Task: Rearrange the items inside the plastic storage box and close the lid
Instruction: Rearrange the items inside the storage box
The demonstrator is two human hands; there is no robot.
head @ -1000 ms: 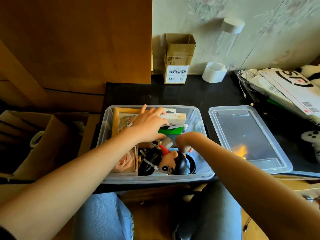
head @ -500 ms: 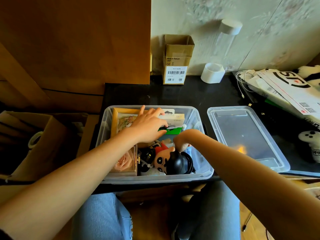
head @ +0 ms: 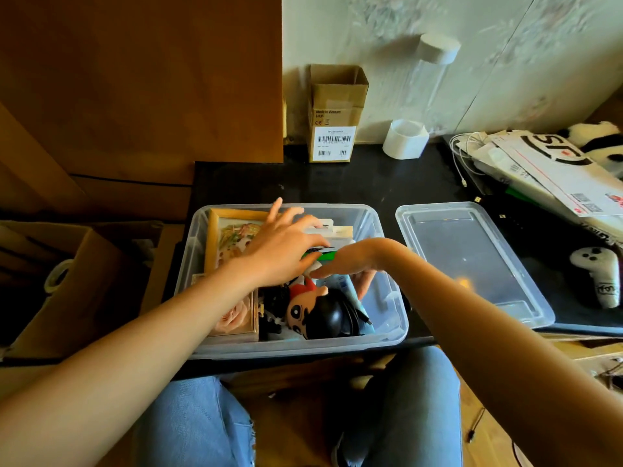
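Both hands were in the box [head: 387, 298]: left hand [head: 279, 251] fingers spread over a packet [head: 340, 230], right hand [head: 350, 267] fingers loosely apart above the doll [head: 313, 311].

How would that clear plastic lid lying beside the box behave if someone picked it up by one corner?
The lid looks thin and see-through, so it is probably light for its size. Being wide and flat with only a shallow rim, it would likely flex or sag a little from one corner. Its glossy surface may feel slippery, though it should slide easily on the dark table.

Home — wallpaper [head: 472, 45], plush panda [head: 600, 139]
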